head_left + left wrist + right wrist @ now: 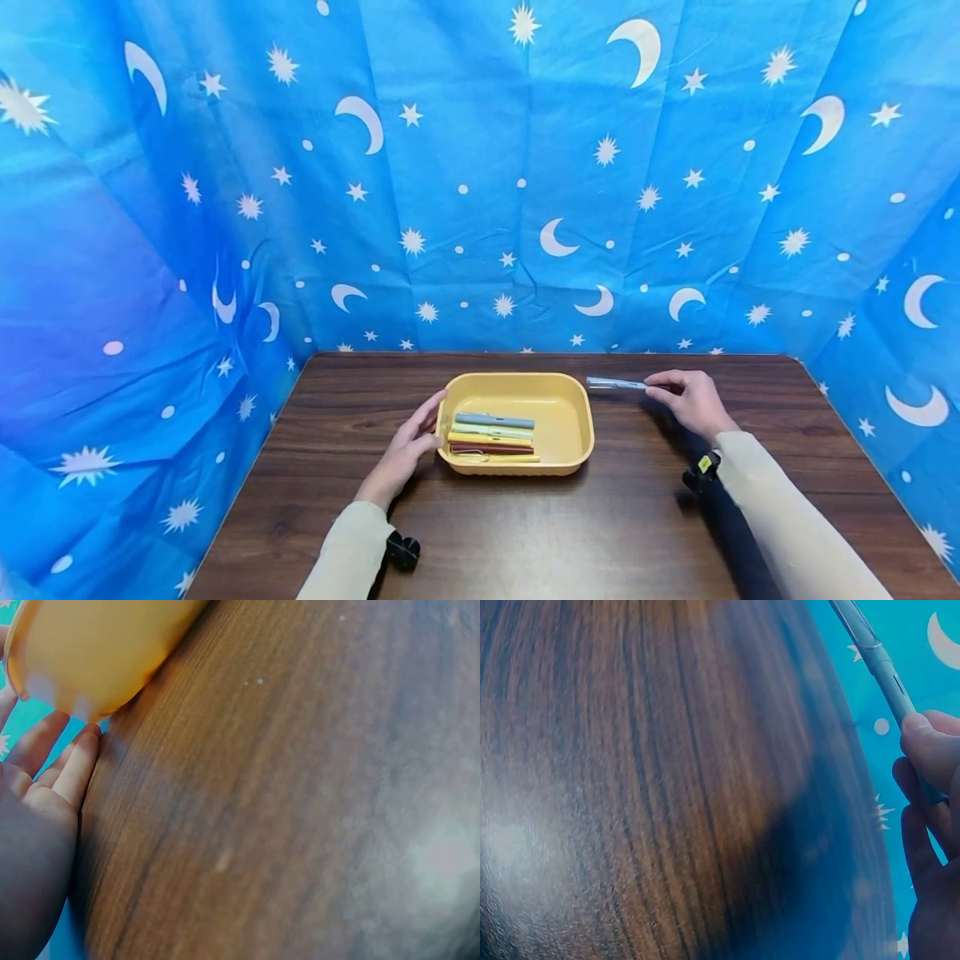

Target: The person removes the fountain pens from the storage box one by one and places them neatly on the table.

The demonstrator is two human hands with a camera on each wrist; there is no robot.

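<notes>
A yellow tray (558, 417) stands on the table with several pens (491, 437) lying side by side in its left half: grey, pale green, yellow and dark red. My left hand (401, 454) rests against the tray's left side, fingers nearly straight along the outer wall. In the left wrist view the fingers (76, 769) reach up to the tray (97, 652). My right hand (690, 402) pinches a light blue pen (613, 383) by one end between thumb and fingers. That pen points left, its clear-looking capped end close to the tray's far right corner.
The brown wooden table (510, 533) carries the tray. A blue curtain (480, 167) with white moons and stars hangs behind and along both sides. Each wrist wears a small black camera, the left camera (402, 550) and the right camera (701, 472).
</notes>
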